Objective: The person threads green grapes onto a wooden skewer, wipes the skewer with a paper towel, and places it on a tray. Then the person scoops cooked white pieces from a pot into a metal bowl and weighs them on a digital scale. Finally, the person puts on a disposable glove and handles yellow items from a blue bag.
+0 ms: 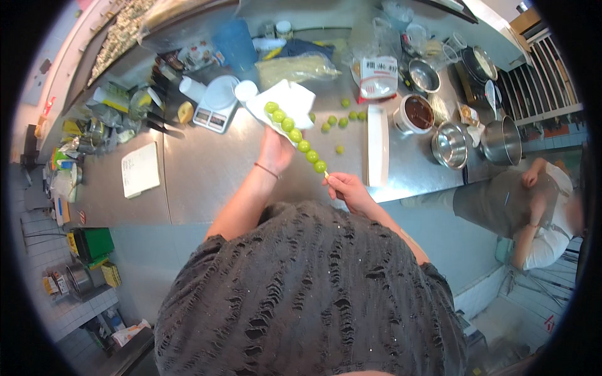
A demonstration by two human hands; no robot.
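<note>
A skewer of several round green grapes (pixel 304 146) slants over the steel counter (pixel 207 182), its stick end toward me at the right. My right hand (pixel 350 190) pinches that bare end just below the lowest grape. Under the upper grapes lies a white paper towel (pixel 300 94), crumpled and spread out. My left hand (pixel 276 150) is closed around the towel, cradling the skewer's upper half; most of its fingers are hidden by the towel and grapes. Several loose green grapes (pixel 343 122) lie on the counter to the right of the towel.
A long white tray (pixel 377 147) stands right of the grapes, beside a tub of dark brown sauce (pixel 416 114) and metal bowls (pixel 449 145). Leftward are a kitchen scale (pixel 217 103), knives (pixel 164 127) and a notebook (pixel 140 170). Another person (pixel 545 207) is at the right.
</note>
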